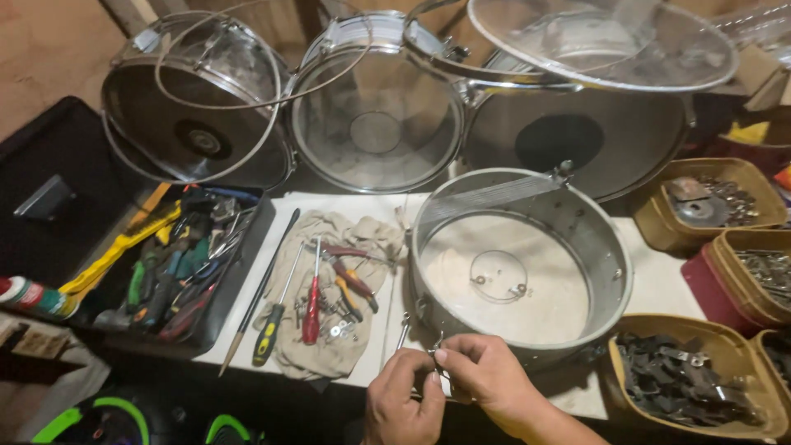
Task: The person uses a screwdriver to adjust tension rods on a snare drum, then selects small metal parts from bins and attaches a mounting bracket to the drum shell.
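A white-topped workbench [659, 284] is sitting under dim light, with three drums leaning along the wall behind it and a loose clear drumhead [601, 41] resting on top of them. At the middle of the bench a metal snare drum shell [521, 264] is lying open side up, its snare wires stretched across the far rim.

Both hands are meeting at the shell's near wall, just below its rim. The left hand [404, 404] and the right hand [493, 381] are pinching together on a small metal tension fitting [437, 361] that is sitting against the outside of the shell; fingers are closed on it, thumb and forefinger tips nearly touching. The fitting is lying directly ahead of the hands, between them and the shell, its long axis running roughly up and down along the wall. The right hand is sitting slightly nearer the shell.

To the left, a rag [329, 288] is carrying a red-handled screwdriver [312, 301] and pliers, well apart from the hands. A brown tub of dark metal parts [688, 379] is standing just right.
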